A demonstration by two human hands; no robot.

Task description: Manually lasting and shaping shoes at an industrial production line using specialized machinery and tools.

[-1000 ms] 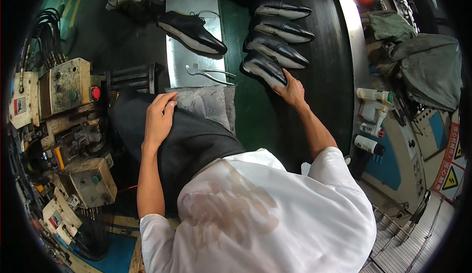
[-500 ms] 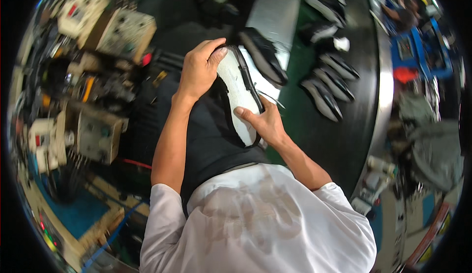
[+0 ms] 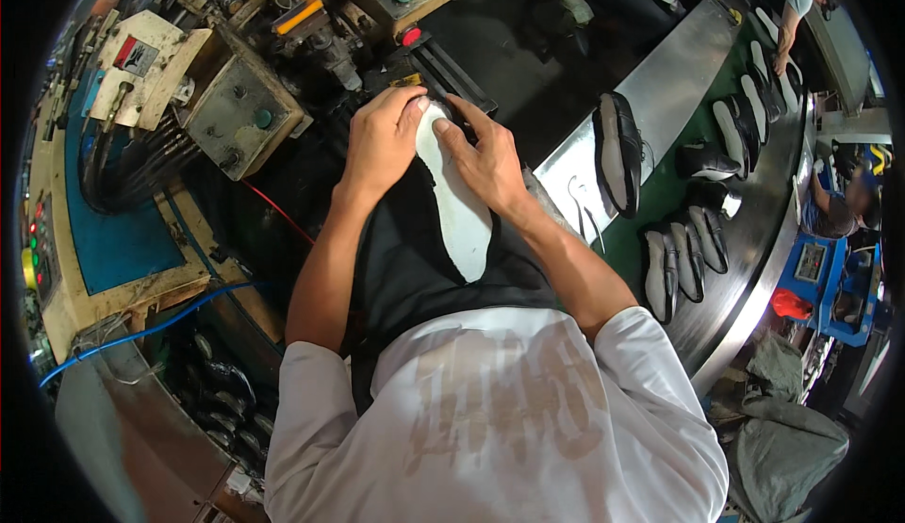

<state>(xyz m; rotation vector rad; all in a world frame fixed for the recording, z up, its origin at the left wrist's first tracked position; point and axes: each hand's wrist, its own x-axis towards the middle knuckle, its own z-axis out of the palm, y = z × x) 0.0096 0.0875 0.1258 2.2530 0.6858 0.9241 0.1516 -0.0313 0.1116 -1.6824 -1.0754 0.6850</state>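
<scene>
A black shoe (image 3: 457,217) lies between my hands, its pale, sole-less underside turned up and its long end toward my waist. My left hand (image 3: 380,141) wraps the far end from the left, thumb pressed on the pale surface. From the right, my right hand (image 3: 485,165) grips the same far end, its thumb beside the left one. The fingers under the shoe are hidden. Another black shoe with a grey underside (image 3: 617,155) lies on its side on a metal plate (image 3: 674,61) to the right, beside a loose lace (image 3: 582,207).
Several black shoes (image 3: 696,254) lie along the green and dark line at right. A co-worker's hand (image 3: 781,59) touches shoes at its far end. At left stands a machine with control boxes (image 3: 247,113); a blue hose (image 3: 156,327) crosses below it.
My right hand has moved from the shoe's near right side up to its far end, beside my left hand. The view has turned, bringing the machine closer and the co-worker into sight.
</scene>
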